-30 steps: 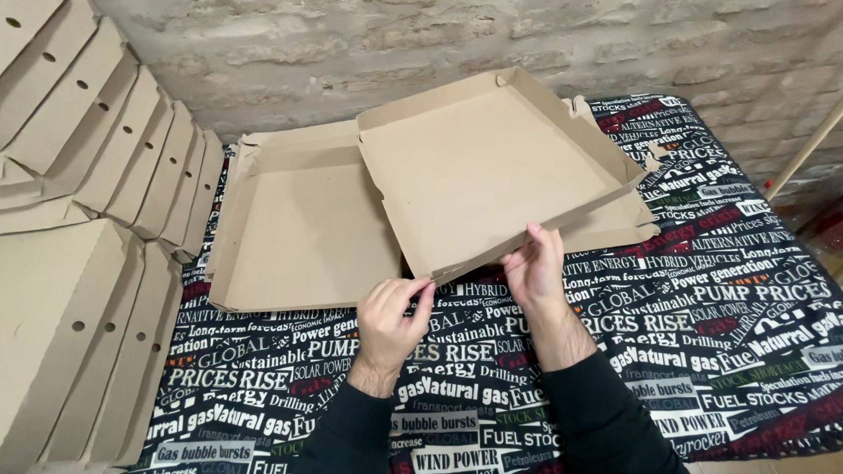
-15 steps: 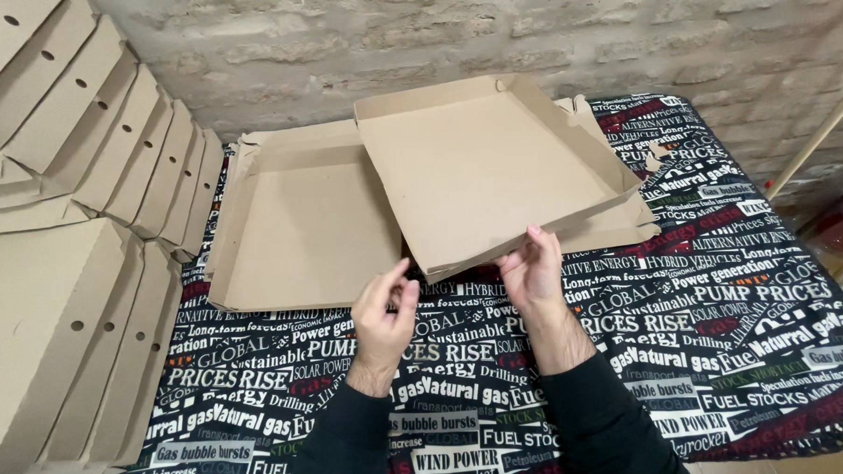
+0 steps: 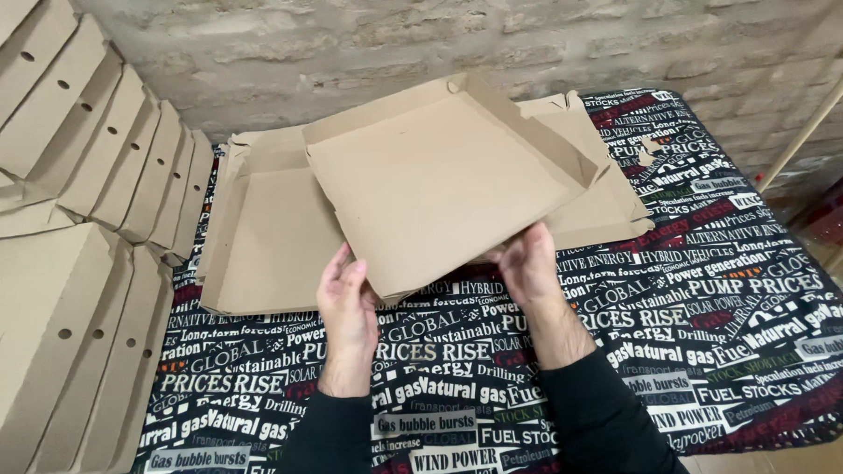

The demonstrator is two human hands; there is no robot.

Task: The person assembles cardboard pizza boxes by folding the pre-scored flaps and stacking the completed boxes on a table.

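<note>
I hold a shallow brown cardboard box tray [image 3: 438, 180] tilted above the table, its far side raised. My right hand [image 3: 530, 259] grips the tray's near edge from below. My left hand [image 3: 345, 298] is at the tray's near left corner with its fingers stretched out against the edge, not closed around it. A second cardboard tray [image 3: 258, 238] with folded-up sides lies flat on the table under and left of the lifted one. Another flat cardboard piece [image 3: 612, 207] shows beneath it on the right.
Rows of folded cardboard boxes [image 3: 73, 146] lean at the far left, and a further stack [image 3: 52, 353] lies at the near left. A black cloth with printed lettering [image 3: 704, 293] covers the table. A brick wall [image 3: 386, 33] stands behind. A wooden pole [image 3: 810, 121] leans at the right.
The tray has risen and tipped further toward me. My left hand has let go of its near edge and opened beside the corner. My right hand keeps its grip.
</note>
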